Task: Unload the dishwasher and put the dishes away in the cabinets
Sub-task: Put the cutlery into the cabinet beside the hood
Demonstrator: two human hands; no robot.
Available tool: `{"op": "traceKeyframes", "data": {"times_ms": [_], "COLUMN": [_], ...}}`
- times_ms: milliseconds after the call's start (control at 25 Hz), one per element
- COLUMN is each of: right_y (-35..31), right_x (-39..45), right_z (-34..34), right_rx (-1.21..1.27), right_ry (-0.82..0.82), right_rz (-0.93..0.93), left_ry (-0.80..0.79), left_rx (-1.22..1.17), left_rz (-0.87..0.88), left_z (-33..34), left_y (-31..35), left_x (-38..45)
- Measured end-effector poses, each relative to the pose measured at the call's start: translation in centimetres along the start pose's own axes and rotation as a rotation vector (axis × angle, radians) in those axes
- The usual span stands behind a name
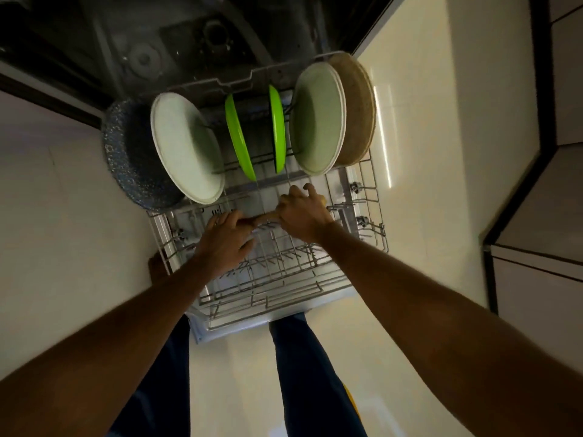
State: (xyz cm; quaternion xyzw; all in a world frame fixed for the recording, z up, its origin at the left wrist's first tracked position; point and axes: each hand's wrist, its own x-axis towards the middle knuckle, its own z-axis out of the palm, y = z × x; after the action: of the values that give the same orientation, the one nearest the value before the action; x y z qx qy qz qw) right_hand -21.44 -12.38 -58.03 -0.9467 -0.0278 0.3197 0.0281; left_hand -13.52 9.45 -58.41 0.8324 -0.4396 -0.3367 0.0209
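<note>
Your hands meet over the middle of the pulled-out lower rack [372,212], on a slim tan piece lying across the tines — it looks like a wooden utensil [252,221], though most of it is hidden. Your right hand [304,212] curls over one end, apparently gripping it; your left hand [225,241] lies on the other end with fingers fairly straight. I'd judge it light, stiff and not fragile — lift it by the middle.

Standing in the back row, counted: one speckled dark pan [132,159], one pale plate [186,146] beside it, two green plates [239,140], two pale plates [318,121] nested together, and one or two tan plates [359,105]. The plates will be breakable and possibly wet, so take each by its top rim.
</note>
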Motion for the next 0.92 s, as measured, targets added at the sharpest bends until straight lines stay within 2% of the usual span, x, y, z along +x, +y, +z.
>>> {"op": "traceKeyframes", "data": {"times_ms": [80, 160, 200, 360, 480, 560, 720, 840, 920], "right_y": [-0.5, -1.0, -1.3, -2.4, -3.5, -5.0, -7.2, -7.9, -9.2], "right_x": [-2.6, -5.5, -6.9, -14.0, -19.8, -24.1, -32.1, -36.5, -39.6], "right_z": [-2.0, -5.3, -7.8, -22.4, -35.6, -45.0, -61.0, -71.7, -78.1], "right_rx": [-0.011, 0.050, 0.063, 0.087, 0.041, -0.064, -0.292, -0.431, -0.449], "right_ry": [0.127, 0.275, 0.359, 0.706, 0.910, 1.054, 1.305, 1.495, 1.605], "right_rz": [-0.033, -0.047, -0.023, 0.164, 0.148, 0.150, 0.125, 0.108, 0.018], "left_ry": [0.026, 0.073, 0.125, 0.250, 0.432, 0.635, 0.863, 1.079, 1.216], "left_rx": [-0.001, 0.005, -0.002, -0.062, -0.008, 0.055, 0.244, 0.455, 0.572], "left_rz": [-0.043, 0.022, 0.084, 0.137, 0.133, 0.248, 0.345, 0.275, 0.203], "left_z": [-3.2, -7.3, -9.9, -24.5, -39.0, -48.2, -64.1, -74.5, -79.9], "left_y": [0.5, 0.9, 1.3, 2.4, 4.7, 5.7, 8.0, 9.5, 10.4], "left_x": [-1.7, -3.4, -4.4, -9.8, -15.5, -20.1, -28.6, -34.9, -40.7]}}
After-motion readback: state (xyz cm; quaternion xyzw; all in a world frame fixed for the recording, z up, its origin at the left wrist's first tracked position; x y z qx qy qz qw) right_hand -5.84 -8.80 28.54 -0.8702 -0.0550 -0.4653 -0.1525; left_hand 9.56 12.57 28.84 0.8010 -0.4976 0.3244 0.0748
